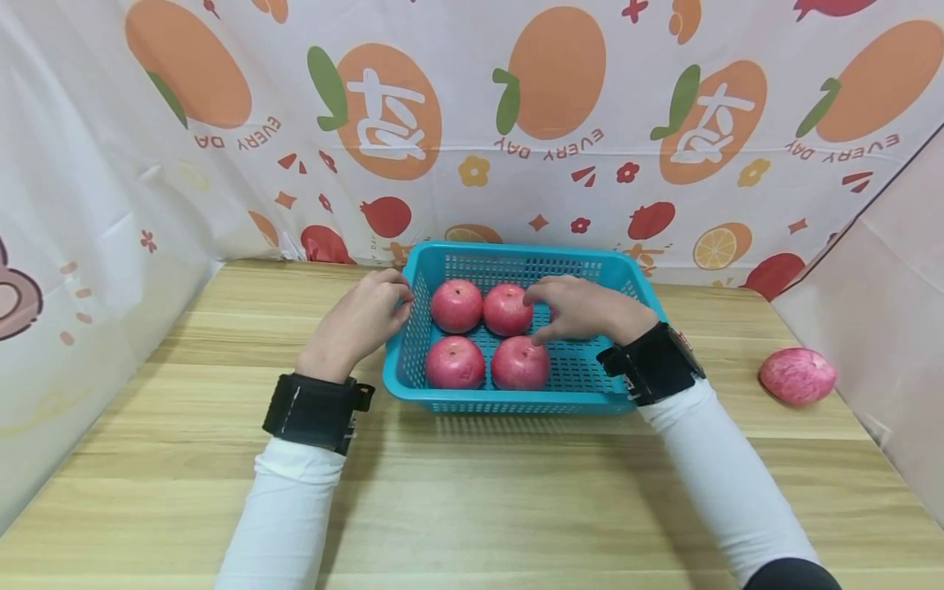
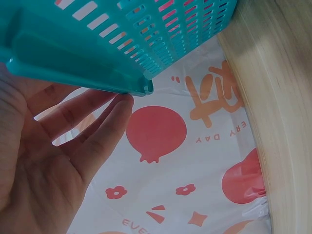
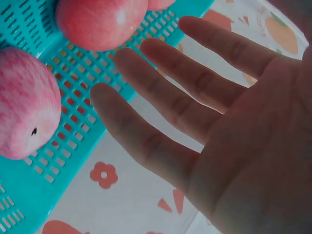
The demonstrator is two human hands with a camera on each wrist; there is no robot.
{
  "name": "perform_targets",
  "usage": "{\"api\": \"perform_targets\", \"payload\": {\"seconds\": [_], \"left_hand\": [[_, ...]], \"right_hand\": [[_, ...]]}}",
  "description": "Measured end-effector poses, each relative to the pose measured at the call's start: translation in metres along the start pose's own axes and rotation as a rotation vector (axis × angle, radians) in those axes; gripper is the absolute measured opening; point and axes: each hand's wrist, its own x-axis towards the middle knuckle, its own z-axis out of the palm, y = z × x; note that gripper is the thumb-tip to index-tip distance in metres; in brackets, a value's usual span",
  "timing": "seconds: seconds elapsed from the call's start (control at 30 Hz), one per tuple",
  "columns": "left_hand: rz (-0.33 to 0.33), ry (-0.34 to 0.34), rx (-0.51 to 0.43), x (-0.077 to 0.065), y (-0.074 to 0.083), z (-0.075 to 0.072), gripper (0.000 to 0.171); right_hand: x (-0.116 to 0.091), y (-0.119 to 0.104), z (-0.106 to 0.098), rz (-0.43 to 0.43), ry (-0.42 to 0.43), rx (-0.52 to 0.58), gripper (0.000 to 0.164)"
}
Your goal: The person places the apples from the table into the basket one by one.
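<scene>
A turquoise plastic basket with slotted walls stands at the back of the table. Several pinkish-red apples sit upright in its left and middle part. My left hand holds the basket's left rim; its fingers lie along the outside of the rim in the left wrist view, and the thumb is hidden there. Over the basket's right half hovers my right hand, fingers spread and nothing between them. Below it, largely hidden in the head view, is another apple with a dark stem pit.
A streaked pink apple lies on the wooden table to the right, outside the basket. A white cloth with fruit prints hangs behind the basket. A pale side wall borders the table's right edge.
</scene>
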Motion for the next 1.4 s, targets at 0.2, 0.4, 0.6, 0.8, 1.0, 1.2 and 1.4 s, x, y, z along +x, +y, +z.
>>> {"api": "perform_targets", "payload": {"seconds": [0.2, 0.4, 0.6, 0.8, 1.0, 1.2, 1.4], "left_hand": [[-0.001, -0.002, 0.001, 0.0, 0.0, -0.001, 0.021], [-0.014, -0.014, -0.003, 0.001, 0.0, -0.001, 0.022], [-0.02, -0.018, -0.002, 0.002, 0.0, -0.001, 0.023], [-0.019, -0.02, 0.0, 0.001, 0.0, -0.001, 0.023], [-0.007, -0.009, 0.005, 0.002, -0.001, -0.001, 0.022], [-0.005, -0.006, 0.007, 0.001, -0.001, 0.0, 0.022], [-0.002, -0.002, 0.011, 0.001, 0.0, 0.0, 0.022]], "right_hand": [[-0.004, 0.007, -0.007, -0.018, 0.043, -0.002, 0.055], [-0.009, 0.014, -0.01, -0.042, 0.09, 0.004, 0.05], [-0.012, 0.022, -0.01, -0.065, 0.135, 0.036, 0.045], [-0.016, 0.03, -0.012, -0.056, 0.152, 0.037, 0.039], [-0.021, 0.038, -0.013, -0.053, 0.183, 0.056, 0.037], [-0.025, 0.042, -0.014, -0.055, 0.199, 0.07, 0.036], [-0.028, 0.046, -0.015, -0.043, 0.22, 0.074, 0.036]]}}
